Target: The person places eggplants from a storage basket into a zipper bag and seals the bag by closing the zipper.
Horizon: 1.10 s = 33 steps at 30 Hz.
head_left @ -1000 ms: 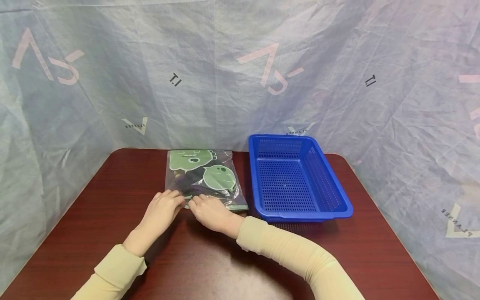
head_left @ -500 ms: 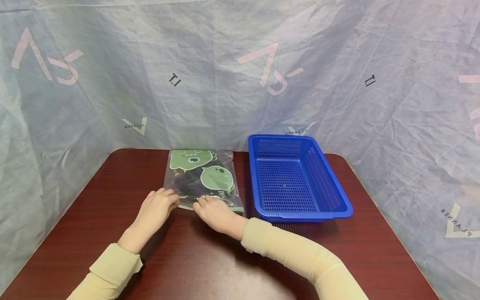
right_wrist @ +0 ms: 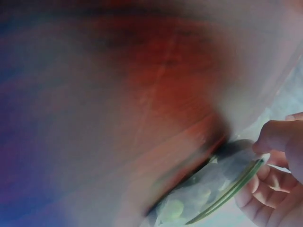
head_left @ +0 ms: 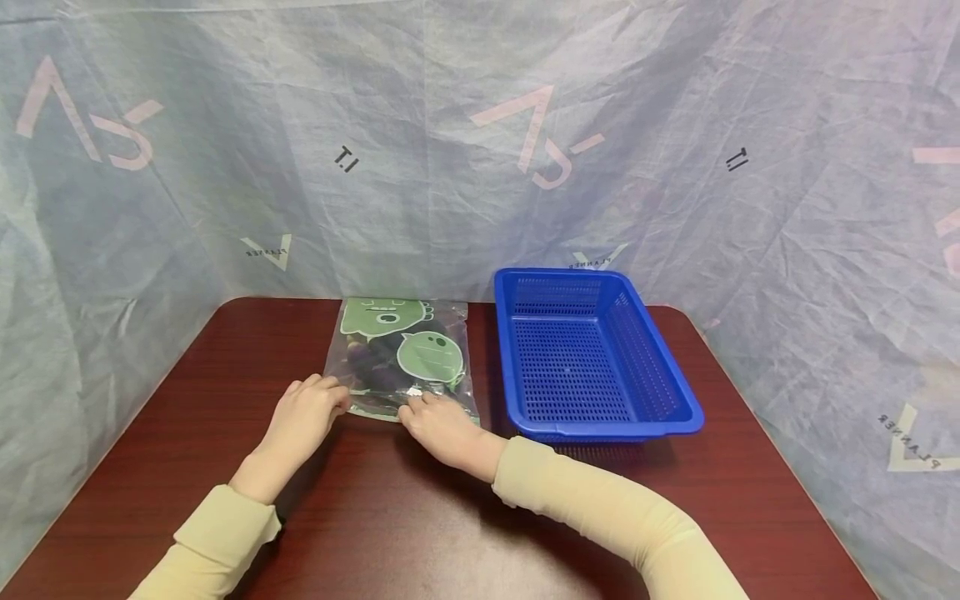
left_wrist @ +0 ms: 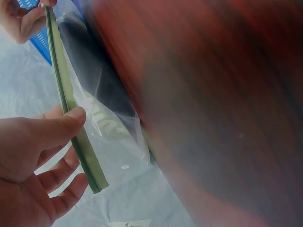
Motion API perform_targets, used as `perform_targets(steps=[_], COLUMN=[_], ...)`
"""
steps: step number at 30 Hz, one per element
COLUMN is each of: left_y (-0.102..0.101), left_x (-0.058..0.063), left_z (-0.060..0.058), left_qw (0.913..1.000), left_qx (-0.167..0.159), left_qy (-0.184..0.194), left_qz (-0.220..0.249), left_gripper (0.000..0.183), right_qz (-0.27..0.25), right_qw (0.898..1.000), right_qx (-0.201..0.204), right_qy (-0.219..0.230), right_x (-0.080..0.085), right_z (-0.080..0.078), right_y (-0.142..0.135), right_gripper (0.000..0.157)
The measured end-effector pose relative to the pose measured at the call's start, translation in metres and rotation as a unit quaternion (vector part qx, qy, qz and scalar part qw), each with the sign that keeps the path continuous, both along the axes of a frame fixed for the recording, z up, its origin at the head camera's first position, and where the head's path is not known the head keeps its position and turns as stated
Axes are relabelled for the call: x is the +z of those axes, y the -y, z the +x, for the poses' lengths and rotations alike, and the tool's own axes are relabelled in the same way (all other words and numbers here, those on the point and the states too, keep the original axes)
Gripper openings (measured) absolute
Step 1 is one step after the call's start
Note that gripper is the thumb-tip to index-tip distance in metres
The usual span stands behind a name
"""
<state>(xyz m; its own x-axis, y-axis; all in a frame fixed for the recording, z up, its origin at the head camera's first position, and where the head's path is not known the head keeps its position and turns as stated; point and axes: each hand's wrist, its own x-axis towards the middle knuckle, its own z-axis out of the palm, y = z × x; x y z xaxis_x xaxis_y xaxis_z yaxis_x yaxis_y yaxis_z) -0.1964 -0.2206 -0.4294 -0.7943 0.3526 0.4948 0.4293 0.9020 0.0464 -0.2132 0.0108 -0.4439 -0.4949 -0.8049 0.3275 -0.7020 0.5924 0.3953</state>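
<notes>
A clear zip bag (head_left: 375,358) with green cartoon prints lies flat at the back of the table, dark contents showing through it. Its green zip strip (left_wrist: 59,71) runs along the edge nearest me. My left hand (head_left: 303,421) pinches that strip near the bag's left corner, thumb on one side and fingers on the other in the left wrist view. Farther right along the same edge, my right hand (head_left: 442,429) grips the strip between thumb and fingers. In the right wrist view the zip edge (right_wrist: 227,194) bends away from my right hand (right_wrist: 279,165).
To the right of the bag stands a blue perforated plastic basket (head_left: 566,367) with nothing in it. Both rest on a dark red wooden table (head_left: 420,517). Pale grey cloth (head_left: 420,150) with printed lettering hangs behind and at the sides.
My hands have moved apart along the zip edge, the left one leftward and the right one rightward. The bag's near edge has shifted slightly to the left.
</notes>
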Motion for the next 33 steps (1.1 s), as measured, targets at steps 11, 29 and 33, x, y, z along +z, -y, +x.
perform_targets(steps=[11, 29, 33], left_y=[0.003, 0.008, 0.01], left_x=[-0.004, -0.007, -0.008], left_z=[0.0, -0.001, -0.001], left_qw=[1.0, 0.9991, 0.998], left_qx=[0.005, 0.023, 0.028], left_qy=[0.001, 0.037, 0.057], left_qz=[0.004, -0.002, -0.004], left_gripper=[0.028, 0.03, 0.028], right_qz=[0.012, 0.01, 0.009], right_qw=[1.0, 0.999, 0.999], right_qx=[-0.022, -0.039, -0.044], right_qy=[-0.012, 0.002, 0.0], right_x=[0.003, 0.001, 0.0], right_z=[0.003, 0.003, 0.003], right_y=[-0.011, -0.032, -0.038], right_gripper=[0.005, 0.005, 0.005])
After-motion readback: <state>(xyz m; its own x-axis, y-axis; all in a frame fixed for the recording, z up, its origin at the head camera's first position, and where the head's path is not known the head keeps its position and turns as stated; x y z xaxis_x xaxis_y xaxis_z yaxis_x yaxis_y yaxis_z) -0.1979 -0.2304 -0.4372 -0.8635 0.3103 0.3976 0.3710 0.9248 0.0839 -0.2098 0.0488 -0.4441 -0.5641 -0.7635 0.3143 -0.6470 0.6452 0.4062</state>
